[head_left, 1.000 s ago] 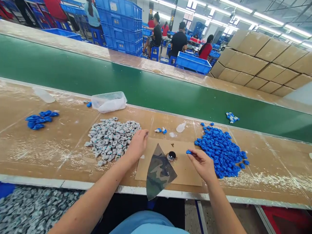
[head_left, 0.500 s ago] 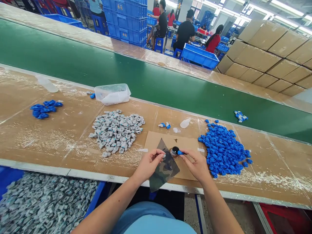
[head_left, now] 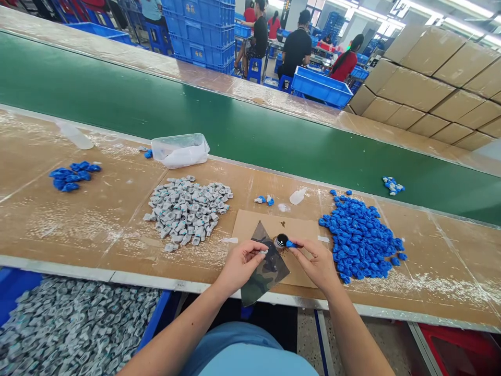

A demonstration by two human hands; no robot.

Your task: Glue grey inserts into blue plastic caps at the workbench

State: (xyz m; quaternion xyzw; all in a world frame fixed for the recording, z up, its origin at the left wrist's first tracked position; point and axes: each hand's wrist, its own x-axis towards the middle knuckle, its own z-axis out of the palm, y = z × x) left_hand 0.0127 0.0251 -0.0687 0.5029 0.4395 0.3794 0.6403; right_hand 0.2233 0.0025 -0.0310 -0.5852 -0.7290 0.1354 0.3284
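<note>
My left hand (head_left: 245, 261) is closed in a pinch on a small pale grey piece (head_left: 264, 251), mostly covered by the fingertips. Under that hand lies a camouflage-patterned cloth (head_left: 261, 284), one corner hanging over the table's front edge. My right hand (head_left: 316, 261) pinches a small blue piece (head_left: 290, 244) by the rim of a little jar (head_left: 281, 241) with dark contents. The jar stands on a flat cardboard sheet (head_left: 303, 224). To the left spreads a heap of grey pieces (head_left: 191, 209); on the right is a heap of blue pieces (head_left: 362, 240).
Behind the heaps are a clear plastic tub (head_left: 182, 151) and a small translucent bottle (head_left: 298, 196). A green conveyor belt (head_left: 250, 133) runs across, carrying a blue-and-white cluster (head_left: 393, 186). A crate of grey pieces (head_left: 78, 324) stands lower left. People sit beyond the belt.
The blue-and-white cluster has travelled a little to the right on the belt. Both hands keep their pinches and have hardly moved.
</note>
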